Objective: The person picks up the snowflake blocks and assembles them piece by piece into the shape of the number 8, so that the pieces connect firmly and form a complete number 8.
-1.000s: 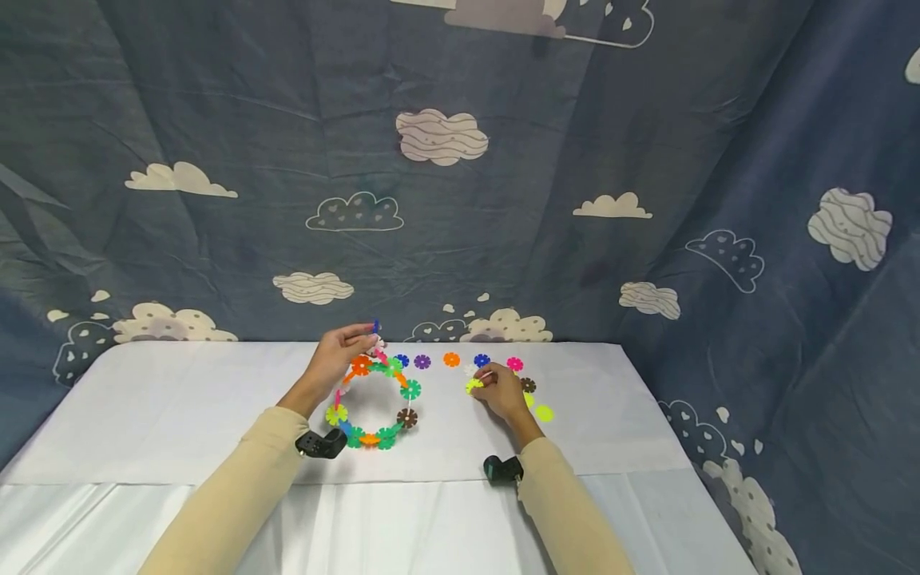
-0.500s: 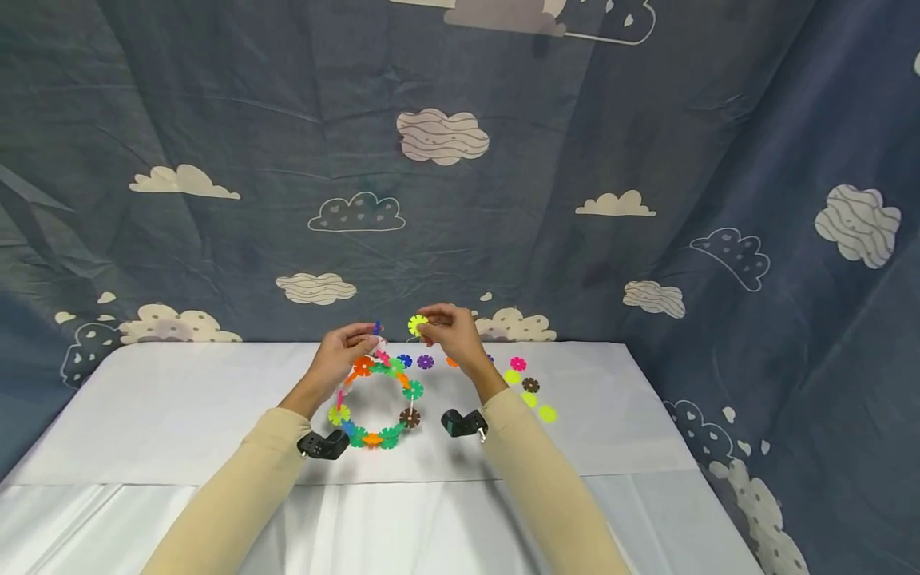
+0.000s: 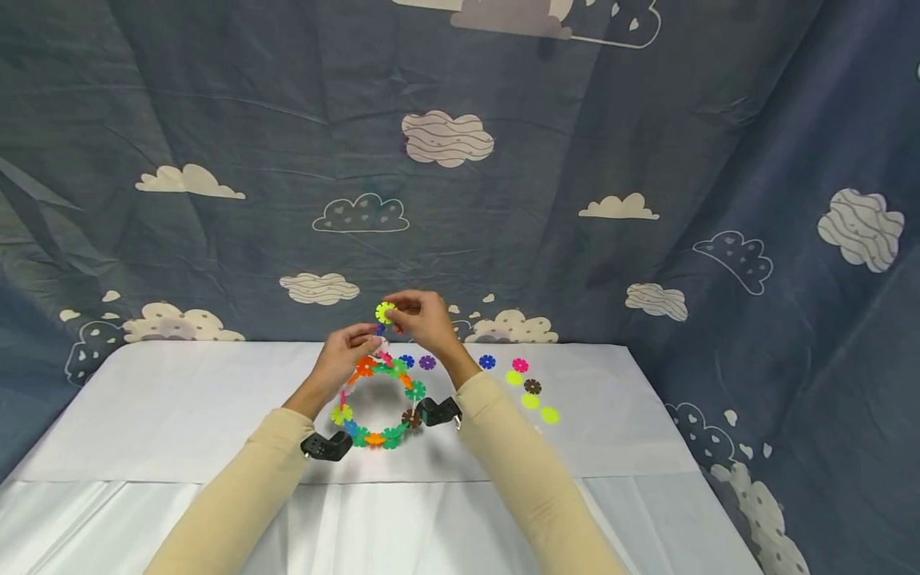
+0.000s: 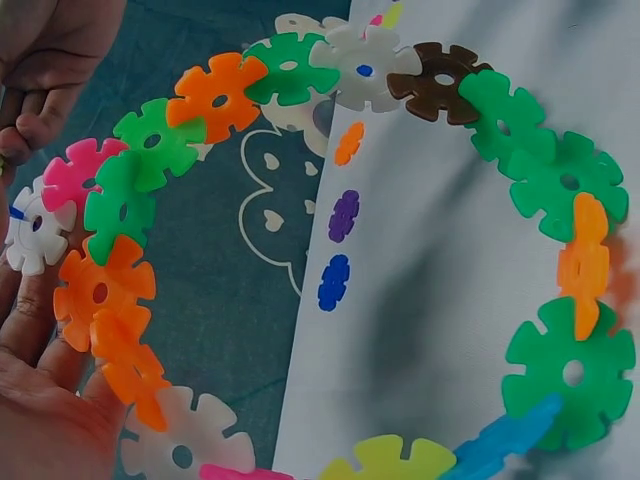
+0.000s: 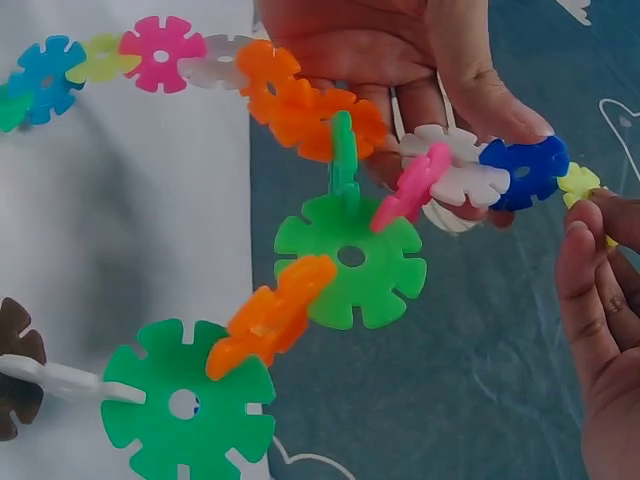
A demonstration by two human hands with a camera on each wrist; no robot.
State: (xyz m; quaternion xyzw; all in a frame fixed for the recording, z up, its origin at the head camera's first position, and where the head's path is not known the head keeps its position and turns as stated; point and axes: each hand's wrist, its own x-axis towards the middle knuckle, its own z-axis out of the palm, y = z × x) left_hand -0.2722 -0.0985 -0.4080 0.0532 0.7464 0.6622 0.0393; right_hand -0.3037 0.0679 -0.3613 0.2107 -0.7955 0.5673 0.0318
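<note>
My left hand (image 3: 335, 361) holds a ring of slotted, flower-shaped linking discs (image 3: 366, 366) upright over the table. From the ring's top a short branch runs out through a pink disc (image 5: 412, 187) and a white disc (image 5: 475, 186) to a blue disc (image 5: 535, 175). The left thumb presses on that blue disc. A yellow linking disc (image 3: 384, 312) is pinched in the fingertips of my right hand (image 3: 426, 323). In the right wrist view the yellow disc's edge meets the blue disc's outer edge, and the fingers partly cover it.
On the white table (image 3: 216, 407) several loose discs lie to the right of the ring: purple (image 3: 427, 362), blue (image 3: 487, 362), pink (image 3: 520, 365), brown (image 3: 532, 386) and yellow (image 3: 549, 415). A dark cloud-print curtain (image 3: 503, 239) hangs behind the table.
With the yellow disc pinched, my right hand has come up from the table and across left to the branch's end. My left hand stays nearly still with the ring.
</note>
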